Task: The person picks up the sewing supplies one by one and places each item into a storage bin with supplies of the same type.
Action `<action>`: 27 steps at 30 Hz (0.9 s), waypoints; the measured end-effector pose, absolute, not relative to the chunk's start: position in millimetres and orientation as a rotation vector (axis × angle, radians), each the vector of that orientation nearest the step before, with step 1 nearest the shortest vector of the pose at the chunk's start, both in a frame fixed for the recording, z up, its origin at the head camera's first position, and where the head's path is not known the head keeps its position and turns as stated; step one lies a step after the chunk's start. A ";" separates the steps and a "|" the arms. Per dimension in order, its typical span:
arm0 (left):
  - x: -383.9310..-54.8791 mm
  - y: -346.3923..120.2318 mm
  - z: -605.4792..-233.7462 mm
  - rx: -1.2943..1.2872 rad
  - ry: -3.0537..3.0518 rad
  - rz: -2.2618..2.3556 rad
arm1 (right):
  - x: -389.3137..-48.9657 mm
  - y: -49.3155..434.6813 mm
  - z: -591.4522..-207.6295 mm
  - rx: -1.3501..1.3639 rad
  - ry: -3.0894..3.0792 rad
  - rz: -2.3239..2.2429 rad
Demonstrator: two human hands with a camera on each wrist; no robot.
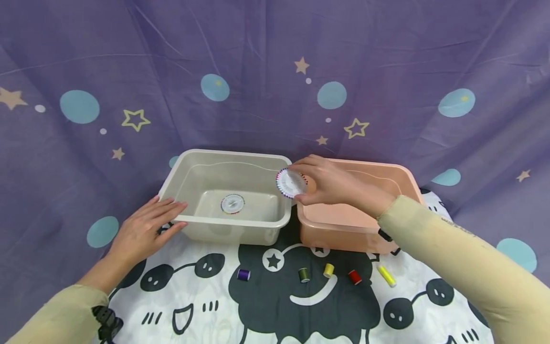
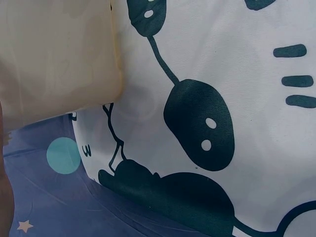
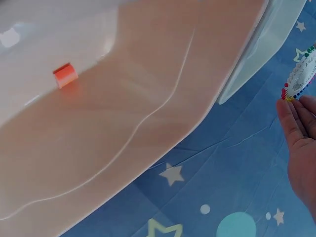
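Observation:
My right hand [image 1: 326, 184] pinches a round wheel of sewing pins [image 1: 291, 183] with coloured heads, between thumb and fingers. It is held above the spot where the grey bin [image 1: 240, 223] and the peach bin [image 1: 335, 229] meet. The right wrist view shows this pin wheel [image 3: 302, 74] nearly edge-on at the fingertips. A second pin wheel [image 1: 232, 204] lies flat on the grey bin's floor. My left hand [image 1: 148, 229] rests with extended fingers on the grey bin's front left corner. In the left wrist view, the bin's wall [image 2: 59, 59] fills the upper left.
In front of the bins lie a purple spool [image 1: 243, 274], a green spool [image 1: 304, 275], a yellow spool [image 1: 328, 270], a red spool [image 1: 354, 277] and a bright yellow cylinder [image 1: 386, 276]. A small orange spool-like piece [image 3: 65, 75] sits inside the peach bin. A purple curtain [image 1: 266, 119] hangs behind.

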State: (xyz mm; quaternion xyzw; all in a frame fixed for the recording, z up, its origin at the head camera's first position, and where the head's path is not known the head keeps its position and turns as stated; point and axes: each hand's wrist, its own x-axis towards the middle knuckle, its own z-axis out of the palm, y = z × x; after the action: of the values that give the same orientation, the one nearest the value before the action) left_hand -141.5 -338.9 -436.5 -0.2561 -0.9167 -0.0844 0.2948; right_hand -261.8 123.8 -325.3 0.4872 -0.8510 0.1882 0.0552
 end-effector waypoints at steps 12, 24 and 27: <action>-141.4 -338.1 -435.4 -0.678 -2.450 -0.229 | -279.7 75.0 -315.2 1.591 -2.624 0.388; -141.3 -337.9 -435.9 -0.678 -2.443 -0.217 | -307.2 38.7 -322.0 1.749 -2.644 0.215; -140.7 -338.1 -437.1 -0.672 -2.444 -0.214 | -313.1 29.0 -323.6 1.785 -2.654 0.163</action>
State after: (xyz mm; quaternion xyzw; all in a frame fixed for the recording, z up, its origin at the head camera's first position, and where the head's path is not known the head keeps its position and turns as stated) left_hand -140.7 -338.1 -437.1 -0.2524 -0.9182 -0.0804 0.2946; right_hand -313.1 29.0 -323.6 0.5572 -0.8283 0.0510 -0.0307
